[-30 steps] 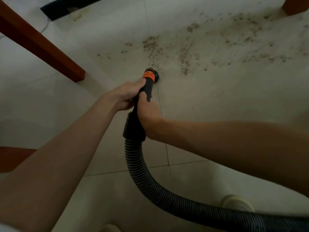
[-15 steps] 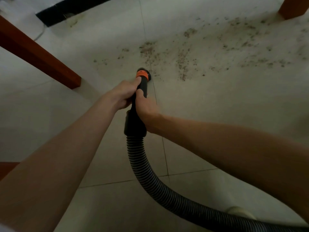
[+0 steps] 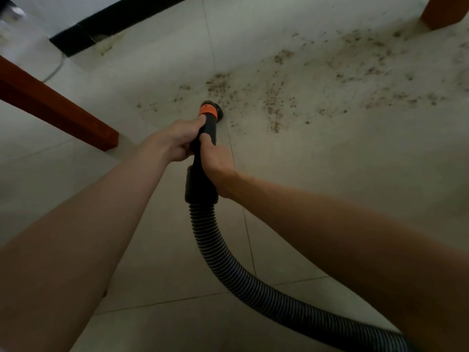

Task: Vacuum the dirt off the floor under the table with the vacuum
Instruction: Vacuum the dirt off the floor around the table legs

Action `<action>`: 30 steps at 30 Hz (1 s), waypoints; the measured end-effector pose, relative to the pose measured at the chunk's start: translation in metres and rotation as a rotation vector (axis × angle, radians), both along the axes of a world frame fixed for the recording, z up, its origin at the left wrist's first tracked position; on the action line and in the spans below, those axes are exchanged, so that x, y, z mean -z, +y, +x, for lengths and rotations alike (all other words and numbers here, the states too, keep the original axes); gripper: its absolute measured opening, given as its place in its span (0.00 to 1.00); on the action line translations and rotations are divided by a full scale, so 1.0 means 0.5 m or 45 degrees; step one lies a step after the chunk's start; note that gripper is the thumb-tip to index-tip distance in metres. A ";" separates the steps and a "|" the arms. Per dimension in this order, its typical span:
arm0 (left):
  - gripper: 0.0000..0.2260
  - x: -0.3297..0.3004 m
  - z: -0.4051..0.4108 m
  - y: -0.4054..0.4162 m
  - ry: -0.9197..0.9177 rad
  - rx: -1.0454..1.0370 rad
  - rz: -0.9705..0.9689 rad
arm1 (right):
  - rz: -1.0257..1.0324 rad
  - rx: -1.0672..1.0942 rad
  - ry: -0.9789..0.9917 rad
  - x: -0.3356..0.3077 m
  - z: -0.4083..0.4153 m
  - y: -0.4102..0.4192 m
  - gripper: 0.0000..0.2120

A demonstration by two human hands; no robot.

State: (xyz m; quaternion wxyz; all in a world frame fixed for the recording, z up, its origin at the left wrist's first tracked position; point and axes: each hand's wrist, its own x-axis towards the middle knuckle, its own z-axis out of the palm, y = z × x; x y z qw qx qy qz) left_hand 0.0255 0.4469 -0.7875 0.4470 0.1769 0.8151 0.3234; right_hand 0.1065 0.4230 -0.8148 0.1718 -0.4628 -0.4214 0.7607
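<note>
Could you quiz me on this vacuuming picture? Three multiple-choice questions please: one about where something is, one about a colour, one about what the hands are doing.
1. Where is most of the dirt relative to the nozzle?
A. Ahead and to the right
B. Behind it, under the hose
C. On the table leg

2. What colour is the ring near the nozzle's tip?
A. Blue
B. Orange
C. White

3. How is the vacuum wand held?
A. Left hand only
B. Lying loose on the floor
C. Both hands grip it

Answers: A, specks spread over the tiles ahead and rightward; B, the band is orange; C, left hand and right hand both wrap the wand.
</note>
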 end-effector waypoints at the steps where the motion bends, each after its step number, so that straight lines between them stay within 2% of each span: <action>1: 0.18 0.001 -0.002 0.005 -0.006 -0.005 0.000 | 0.015 0.004 -0.005 0.003 -0.003 0.004 0.21; 9: 0.18 0.005 -0.040 0.033 0.003 -0.101 -0.016 | -0.019 -0.053 0.045 0.000 -0.032 0.047 0.18; 14: 0.18 0.007 -0.037 0.065 -0.036 -0.025 -0.020 | 0.020 0.067 0.037 0.000 -0.048 0.061 0.21; 21: 0.19 0.002 -0.035 0.080 -0.045 0.044 -0.024 | 0.036 0.132 0.016 0.004 -0.049 0.071 0.17; 27: 0.19 0.003 -0.043 0.057 -0.095 0.038 -0.059 | -0.038 0.066 0.061 0.001 -0.041 0.052 0.23; 30: 0.20 -0.003 -0.038 0.051 -0.029 0.069 -0.085 | -0.073 0.073 0.066 -0.005 -0.032 0.044 0.22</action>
